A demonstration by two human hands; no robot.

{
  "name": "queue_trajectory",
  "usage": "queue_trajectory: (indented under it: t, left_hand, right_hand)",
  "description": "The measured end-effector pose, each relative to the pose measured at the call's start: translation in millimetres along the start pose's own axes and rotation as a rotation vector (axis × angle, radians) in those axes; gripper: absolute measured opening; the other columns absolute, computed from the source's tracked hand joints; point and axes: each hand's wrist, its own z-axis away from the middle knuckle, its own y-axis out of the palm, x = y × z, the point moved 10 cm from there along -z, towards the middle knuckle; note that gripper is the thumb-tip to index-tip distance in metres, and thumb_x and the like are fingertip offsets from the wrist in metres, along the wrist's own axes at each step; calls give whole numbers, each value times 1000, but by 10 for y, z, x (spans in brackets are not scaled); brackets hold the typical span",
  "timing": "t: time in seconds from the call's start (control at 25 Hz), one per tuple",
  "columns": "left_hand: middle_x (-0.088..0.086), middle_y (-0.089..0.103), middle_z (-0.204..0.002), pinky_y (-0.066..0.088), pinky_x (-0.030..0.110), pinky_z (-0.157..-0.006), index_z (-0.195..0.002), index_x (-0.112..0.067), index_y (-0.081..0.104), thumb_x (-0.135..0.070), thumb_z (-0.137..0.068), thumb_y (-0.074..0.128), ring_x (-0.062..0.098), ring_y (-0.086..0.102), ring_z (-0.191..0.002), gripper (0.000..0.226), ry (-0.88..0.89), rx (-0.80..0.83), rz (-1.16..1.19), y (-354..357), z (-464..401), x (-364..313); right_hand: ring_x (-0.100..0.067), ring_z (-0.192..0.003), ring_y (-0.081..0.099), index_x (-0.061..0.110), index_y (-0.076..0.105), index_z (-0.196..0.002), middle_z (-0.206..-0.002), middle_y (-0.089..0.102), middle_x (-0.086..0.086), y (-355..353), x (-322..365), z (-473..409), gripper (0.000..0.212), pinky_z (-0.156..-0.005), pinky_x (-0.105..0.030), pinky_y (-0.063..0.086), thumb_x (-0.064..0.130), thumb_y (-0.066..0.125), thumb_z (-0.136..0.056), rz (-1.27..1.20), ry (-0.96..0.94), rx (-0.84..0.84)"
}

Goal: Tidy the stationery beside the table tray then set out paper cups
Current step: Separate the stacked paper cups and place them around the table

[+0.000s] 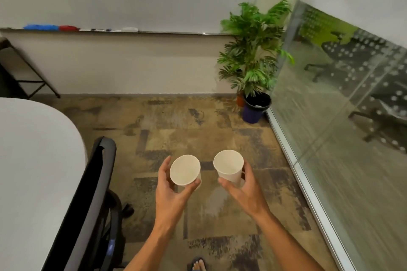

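Observation:
I hold two white paper cups above the patterned carpet, both with their mouths facing up and empty inside. My left hand (170, 193) grips the left paper cup (184, 169) with fingers and thumb curled round its wall. My right hand (244, 189) grips the right paper cup (229, 166) the same way. The two cups sit side by side, a short gap apart. No tray or stationery on a table shows in this view.
A white rounded table (33, 171) fills the left side, with a black office chair (92, 204) tucked against it. A potted plant (253, 50) and a dark bin (255, 108) stand in the far corner. A glass wall (341, 138) runs along the right. Markers lie on a whiteboard ledge (105, 29).

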Motion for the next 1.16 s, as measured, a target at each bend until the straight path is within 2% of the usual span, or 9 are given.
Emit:
queue_trajectory:
  t: [0.08, 0.2, 0.32, 0.44, 0.56, 0.8, 0.92, 1.04, 1.16]
  left_hand:
    - [-27, 57, -128, 49, 39, -103, -132, -49, 47, -59, -57, 89, 0, 55, -119, 87, 18, -50, -36, 43, -341, -47]
    - [-20, 64, -122, 52, 41, -97, -123, -44, 55, -55, -58, 88, 4, 59, -115, 74, 19, -125, -76, 50, -906, -70]
    - [-18, 63, -123, 52, 36, -95, -125, -41, 54, -51, -59, 90, 6, 59, -115, 76, 22, -201, -80, 52, -1395, -46]
    - [-18, 61, -125, 50, 31, -95, -127, -41, 53, -52, -59, 89, 4, 58, -116, 78, 24, -312, -82, -25, -1818, 33]
    - [-21, 58, -130, 48, 27, -97, -133, -41, 50, -51, -61, 89, 0, 54, -121, 83, 40, -452, -120, -59, -2258, 55]
    - [-24, 61, -119, 51, 34, -99, -126, -46, 50, -60, -57, 87, 2, 58, -114, 79, 37, -813, -124, -232, -2844, -184]
    - [-24, 61, -118, 50, 34, -99, -126, -47, 50, -64, -55, 87, 1, 57, -113, 82, 35, -968, -157, -456, -2949, -289]
    - [-23, 62, -119, 50, 35, -102, -125, -47, 51, -69, -52, 86, 4, 57, -115, 84, 35, -1120, -182, -803, -2964, -314]
    - [-31, 56, -120, 49, 33, -103, -127, -52, 46, -75, -47, 83, -3, 53, -116, 91, 12, -1270, -203, -1255, -3006, -214]
  right_hand:
    - [8, -112, 56, 65, 42, -121, -121, 57, 34, 61, 74, -468, 66, -80, -7, 48, 66, 80, -66, 0, -29, 16]
    - [8, -111, 57, 61, 44, -124, -121, 58, 33, 272, 138, -1201, 68, -79, -8, 48, 68, 79, -66, -21, -57, 84]
    - [5, -114, 57, 57, 44, -128, -122, 58, 32, 527, 110, -1836, 70, -83, -8, 48, 61, 81, -69, -51, -81, 180]
    - [1, -116, 57, 54, 44, -131, -124, 58, 30, 861, 37, -2431, 72, -91, -18, 50, 59, 81, -70, -73, -102, 327]
    - [-1, -117, 57, 51, 44, -135, -127, 59, 26, 1175, 8, -3086, 78, -95, -28, 52, 65, 81, -68, -106, -140, 453]
    - [10, -114, 53, 60, 44, -129, -125, 55, 33, 1719, 264, -4125, 78, -90, -21, 47, 69, 83, -62, -169, -223, 697]
    - [12, -110, 54, 57, 46, -131, -124, 56, 33, 2159, 468, -4502, 81, -88, -22, 47, 65, 85, -61, -217, -258, 829]
    - [3, -111, 58, 51, 49, -131, -124, 61, 23, 2789, 627, -4673, 78, -88, -29, 54, 51, 87, -63, -241, -302, 968]
    - [-11, -114, 62, 49, 53, -127, -123, 65, 13, 3508, 742, -4751, 79, -91, -20, 52, 51, 87, -56, -237, -322, 1069]
